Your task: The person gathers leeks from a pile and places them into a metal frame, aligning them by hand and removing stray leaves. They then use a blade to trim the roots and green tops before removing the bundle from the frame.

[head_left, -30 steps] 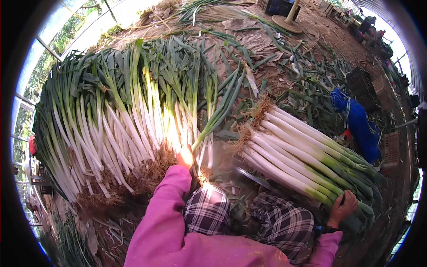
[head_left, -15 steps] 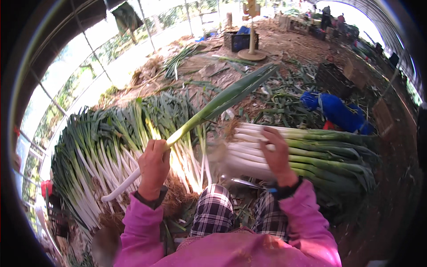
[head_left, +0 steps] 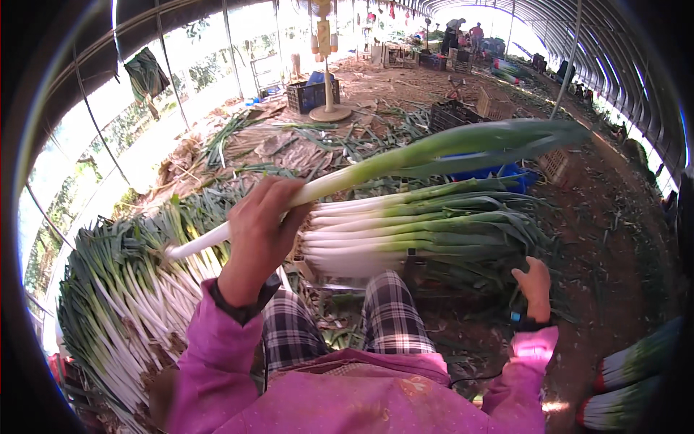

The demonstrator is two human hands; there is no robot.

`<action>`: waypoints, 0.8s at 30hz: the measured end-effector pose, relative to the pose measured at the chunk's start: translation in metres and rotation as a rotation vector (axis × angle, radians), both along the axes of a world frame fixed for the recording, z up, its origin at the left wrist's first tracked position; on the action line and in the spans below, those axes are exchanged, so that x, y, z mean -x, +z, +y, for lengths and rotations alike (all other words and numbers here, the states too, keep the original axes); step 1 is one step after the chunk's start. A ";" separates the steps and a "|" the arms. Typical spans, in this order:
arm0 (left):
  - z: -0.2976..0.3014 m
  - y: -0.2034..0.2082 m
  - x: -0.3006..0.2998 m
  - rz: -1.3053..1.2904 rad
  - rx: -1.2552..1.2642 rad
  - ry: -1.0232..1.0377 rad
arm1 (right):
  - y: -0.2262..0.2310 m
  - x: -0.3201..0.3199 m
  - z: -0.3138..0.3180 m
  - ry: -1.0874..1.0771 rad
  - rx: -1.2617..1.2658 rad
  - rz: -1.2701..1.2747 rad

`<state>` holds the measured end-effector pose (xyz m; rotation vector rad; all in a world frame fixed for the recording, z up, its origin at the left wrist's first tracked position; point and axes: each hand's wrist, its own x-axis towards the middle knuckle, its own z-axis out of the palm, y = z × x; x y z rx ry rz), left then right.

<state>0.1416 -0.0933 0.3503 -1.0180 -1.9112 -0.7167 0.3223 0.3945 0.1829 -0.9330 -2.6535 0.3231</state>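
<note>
My left hand (head_left: 259,235) grips a long leek (head_left: 340,179) by its pale shaft. The leek is held up at a slant, its white root end to the left and its broad green leaves reaching far right. Below the leaves lies a neat stack of trimmed leeks (head_left: 426,226), white ends left, leaf tips right. My right hand (head_left: 536,283) is beside the leaf tips at the stack's near right end, thumb apart from the fingers; no held thing shows in it. To my left spreads a big heap of leeks (head_left: 137,289), with roots towards me.
Leaf scraps litter the ground. Beyond the stack lies a blue sack (head_left: 522,177), partly covered. Farther off stand a pedestal (head_left: 331,113), a black crate (head_left: 295,98) and another dark crate (head_left: 452,116). Banded leek bundles (head_left: 630,359) lie at lower right. People (head_left: 476,36) are in the distance.
The left hand has raised the leek, swinging its leaves right and lower over the stack. The right hand has moved from the stack's white stalks to its leaf end. The view has shifted right.
</note>
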 end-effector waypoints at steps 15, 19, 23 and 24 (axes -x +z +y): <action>0.142 -0.213 0.131 -0.581 0.050 -0.231 | 0.035 0.143 -0.046 0.258 1.555 1.446; 0.150 -0.232 0.157 -0.632 0.062 -0.204 | 0.020 0.170 -0.044 0.241 1.507 1.426; 0.152 -0.262 0.181 -0.600 0.022 -0.194 | -0.004 0.201 -0.027 0.287 1.622 1.363; 0.156 -0.266 0.185 -0.610 0.003 -0.206 | -0.009 0.209 -0.021 0.299 1.658 1.354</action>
